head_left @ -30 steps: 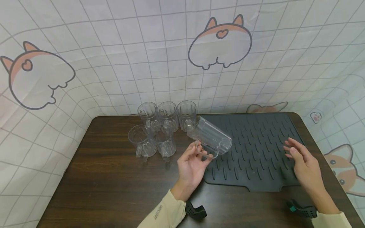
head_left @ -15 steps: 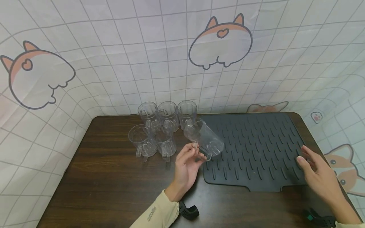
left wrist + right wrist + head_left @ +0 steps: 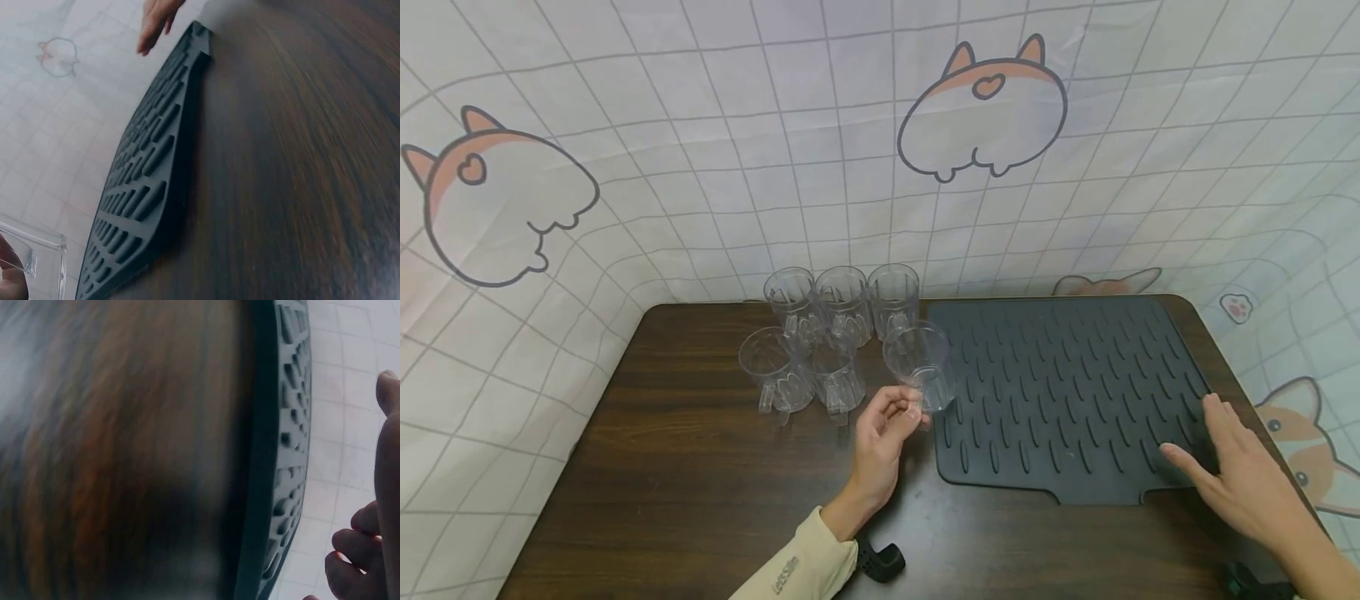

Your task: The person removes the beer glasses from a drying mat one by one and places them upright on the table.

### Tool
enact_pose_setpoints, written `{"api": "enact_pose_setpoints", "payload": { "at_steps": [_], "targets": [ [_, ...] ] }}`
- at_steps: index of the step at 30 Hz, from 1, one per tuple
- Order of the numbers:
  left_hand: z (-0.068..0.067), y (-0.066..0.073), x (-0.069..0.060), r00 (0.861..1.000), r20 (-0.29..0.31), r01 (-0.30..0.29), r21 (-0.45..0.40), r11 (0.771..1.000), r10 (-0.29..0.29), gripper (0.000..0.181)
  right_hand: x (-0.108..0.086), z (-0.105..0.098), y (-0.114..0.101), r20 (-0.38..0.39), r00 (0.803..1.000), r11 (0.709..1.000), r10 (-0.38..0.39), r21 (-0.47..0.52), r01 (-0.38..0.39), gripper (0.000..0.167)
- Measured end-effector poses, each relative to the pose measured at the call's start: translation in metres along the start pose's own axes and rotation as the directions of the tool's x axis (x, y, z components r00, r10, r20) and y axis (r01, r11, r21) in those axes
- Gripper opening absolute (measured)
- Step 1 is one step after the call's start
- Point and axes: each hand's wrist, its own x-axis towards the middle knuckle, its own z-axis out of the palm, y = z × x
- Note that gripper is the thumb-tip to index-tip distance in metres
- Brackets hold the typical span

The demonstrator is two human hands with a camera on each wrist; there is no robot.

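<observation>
My left hand [image 3: 880,450] pinches the handle of a clear mug [image 3: 928,379] at the mat's left edge. The mug is roughly upright, its rim facing up; I cannot tell whether its base touches anything. In the left wrist view, part of the clear mug [image 3: 61,262] shows at lower left beside the fingers [image 3: 11,278]. My right hand [image 3: 1247,475], holding nothing, is over the right side of the dark ribbed mat [image 3: 1060,400], its fingers extended and thumb spread. Several more clear mugs [image 3: 766,358] stand upright left of the held one, in two rows.
A dark wooden table [image 3: 700,492] bears the mat and mugs. Behind it hangs a white grid-patterned cloth [image 3: 737,167] with cartoon animals, close to the back-row mugs [image 3: 893,292]. The mat's front edge has a notch.
My left hand has turned the mug from lying tilted to roughly upright and moved slightly left. My right hand has moved right and toward me, its fingers straightening.
</observation>
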Motion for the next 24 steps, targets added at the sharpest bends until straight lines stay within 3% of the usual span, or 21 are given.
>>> {"api": "enact_pose_setpoints", "payload": {
  "at_steps": [4,8,16,24],
  "targets": [
    [-0.002,0.001,-0.001,0.999,-0.036,0.01,0.074,0.997,-0.007,0.028,-0.002,0.004,0.005,-0.009,0.999,0.998,-0.041,-0.048,0.041,0.097],
    [-0.005,0.001,-0.001,0.998,-0.053,0.021,0.096,0.995,-0.016,0.03,-0.004,0.006,0.011,0.007,0.999,0.992,-0.05,-0.118,0.051,0.1],
    [-0.01,-0.001,-0.001,0.995,-0.101,0.035,0.126,0.991,-0.022,0.026,-0.01,0.011,0.02,0.069,0.997,0.978,-0.02,-0.205,0.034,0.104],
    [-0.013,-0.001,0.001,0.991,-0.131,0.052,0.199,0.979,-0.027,0.023,-0.016,0.015,0.023,0.161,0.987,0.976,0.026,-0.217,0.01,0.103]
  ]
}}
